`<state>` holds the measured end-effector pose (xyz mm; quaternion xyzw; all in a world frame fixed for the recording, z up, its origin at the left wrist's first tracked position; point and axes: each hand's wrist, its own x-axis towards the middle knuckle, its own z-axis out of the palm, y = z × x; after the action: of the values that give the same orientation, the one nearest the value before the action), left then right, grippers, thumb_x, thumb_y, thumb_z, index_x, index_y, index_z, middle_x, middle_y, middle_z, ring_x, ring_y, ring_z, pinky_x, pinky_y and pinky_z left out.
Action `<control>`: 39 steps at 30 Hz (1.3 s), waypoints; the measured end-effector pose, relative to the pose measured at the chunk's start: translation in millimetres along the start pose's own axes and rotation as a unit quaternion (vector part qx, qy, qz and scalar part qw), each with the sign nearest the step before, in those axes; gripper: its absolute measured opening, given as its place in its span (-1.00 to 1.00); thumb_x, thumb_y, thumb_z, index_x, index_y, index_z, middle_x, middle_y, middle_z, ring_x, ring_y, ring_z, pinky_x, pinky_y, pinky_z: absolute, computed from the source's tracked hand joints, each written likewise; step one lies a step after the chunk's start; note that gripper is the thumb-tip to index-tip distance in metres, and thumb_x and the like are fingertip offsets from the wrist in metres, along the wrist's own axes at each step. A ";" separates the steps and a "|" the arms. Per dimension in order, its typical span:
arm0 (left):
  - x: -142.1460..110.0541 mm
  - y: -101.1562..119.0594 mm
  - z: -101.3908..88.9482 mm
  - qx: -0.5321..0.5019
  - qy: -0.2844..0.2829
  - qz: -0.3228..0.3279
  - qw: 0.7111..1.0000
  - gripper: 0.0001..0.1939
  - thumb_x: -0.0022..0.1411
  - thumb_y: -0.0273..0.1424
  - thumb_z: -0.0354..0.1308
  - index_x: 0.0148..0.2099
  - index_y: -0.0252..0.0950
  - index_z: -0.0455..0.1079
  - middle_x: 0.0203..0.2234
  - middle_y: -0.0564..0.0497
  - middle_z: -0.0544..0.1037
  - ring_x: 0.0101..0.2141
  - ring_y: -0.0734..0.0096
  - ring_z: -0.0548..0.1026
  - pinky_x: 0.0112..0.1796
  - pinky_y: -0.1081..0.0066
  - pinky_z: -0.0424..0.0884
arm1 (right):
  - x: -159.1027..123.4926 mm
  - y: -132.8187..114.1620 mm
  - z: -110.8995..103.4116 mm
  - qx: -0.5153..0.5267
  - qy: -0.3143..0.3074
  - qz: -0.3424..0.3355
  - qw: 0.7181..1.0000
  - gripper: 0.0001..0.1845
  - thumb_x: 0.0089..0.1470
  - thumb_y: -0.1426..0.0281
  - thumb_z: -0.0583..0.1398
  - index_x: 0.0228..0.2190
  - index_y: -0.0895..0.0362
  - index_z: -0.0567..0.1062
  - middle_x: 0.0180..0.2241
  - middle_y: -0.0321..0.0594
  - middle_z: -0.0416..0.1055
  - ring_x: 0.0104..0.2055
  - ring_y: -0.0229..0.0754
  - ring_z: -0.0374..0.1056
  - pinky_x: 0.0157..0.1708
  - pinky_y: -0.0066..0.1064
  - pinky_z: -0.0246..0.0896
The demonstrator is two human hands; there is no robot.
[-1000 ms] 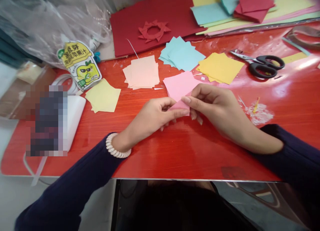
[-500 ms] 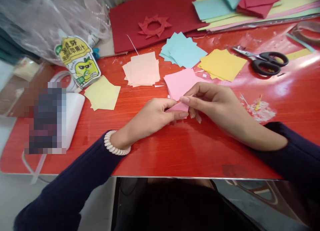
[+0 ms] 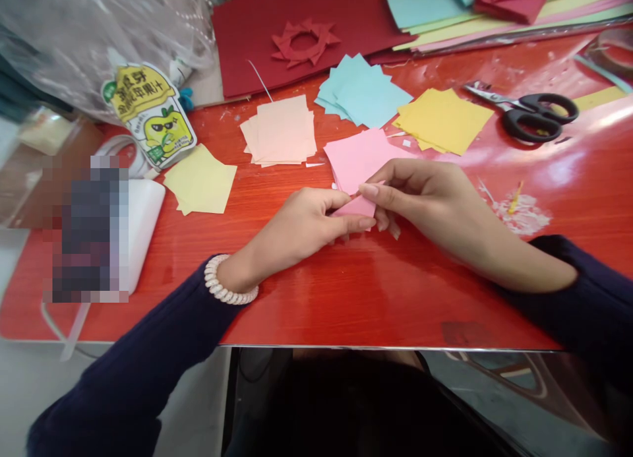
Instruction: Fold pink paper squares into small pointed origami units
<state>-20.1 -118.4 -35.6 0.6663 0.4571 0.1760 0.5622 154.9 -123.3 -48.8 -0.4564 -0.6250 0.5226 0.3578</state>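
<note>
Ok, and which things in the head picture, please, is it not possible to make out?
All in the head view:
- Pink paper held: underside and some edges, hidden by the left hand and right hand.
- Pink stack: near corner, behind the right hand.
- Dark object at left: blurred into blocks.
- Small red papers: cut off by the top edge.

The long sleeves (image 3: 113, 365) are dark navy, close-fitting, with fine ribbing faintly visible. A pale, beaded-looking coil bracelet (image 3: 229, 280) circles the left wrist. Black clothing (image 3: 346, 404) covers the lap, its details lost in shadow.
</note>
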 end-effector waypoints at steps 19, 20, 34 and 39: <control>-1.8 1.0 -2.3 -0.023 -0.037 -0.028 0.999 -0.73 0.14 -0.25 0.22 -0.46 -0.37 0.40 -0.64 0.12 0.34 -0.64 0.70 0.22 -0.64 0.63 0.13 | 1.3 -0.8 -2.7 0.113 0.005 0.046 0.992 -0.57 0.06 0.02 0.18 -0.53 0.14 0.42 -0.66 -0.30 0.34 -0.67 -0.35 0.23 -0.70 -0.48 0.09; -1.9 1.0 -2.1 -0.028 -0.040 -0.024 0.999 -0.75 0.15 -0.25 0.21 -0.42 -0.36 0.43 -0.63 0.12 0.35 -0.63 0.70 0.23 -0.64 0.63 0.14 | 0.3 -0.8 -1.4 0.084 -0.006 0.036 0.996 -0.59 0.00 0.05 0.24 -0.55 0.14 0.40 -0.67 -0.31 0.34 -0.67 -0.35 0.23 -0.69 -0.48 0.09; 0.8 -5.2 -1.2 -0.132 0.044 -0.044 0.989 -0.77 0.26 -0.31 0.10 -0.39 -0.36 0.33 -0.63 0.08 0.46 -0.70 0.68 0.36 -0.65 0.65 0.28 | 3.0 8.1 -4.5 0.168 0.091 0.047 0.980 -0.67 0.19 0.34 0.14 -0.60 0.13 0.32 -0.67 -0.33 0.26 -0.68 -0.35 0.12 -0.69 -0.41 -0.08; 3.6 -10.3 -3.9 -0.128 0.132 0.004 0.983 -0.72 0.33 -0.25 -0.04 -0.28 -0.34 0.35 -0.58 0.06 0.46 -0.68 0.67 0.35 -0.67 0.64 0.26 | 2.8 6.7 -7.8 0.118 0.166 -0.004 0.979 -0.64 0.21 0.39 0.12 -0.62 0.12 0.31 -0.70 -0.34 0.23 -0.70 -0.36 0.12 -0.70 -0.39 -0.09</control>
<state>-25.4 -113.6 -44.7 0.5611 0.4987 0.3219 0.5770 162.6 -117.8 -53.9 -0.4886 -0.4924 0.5083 0.5103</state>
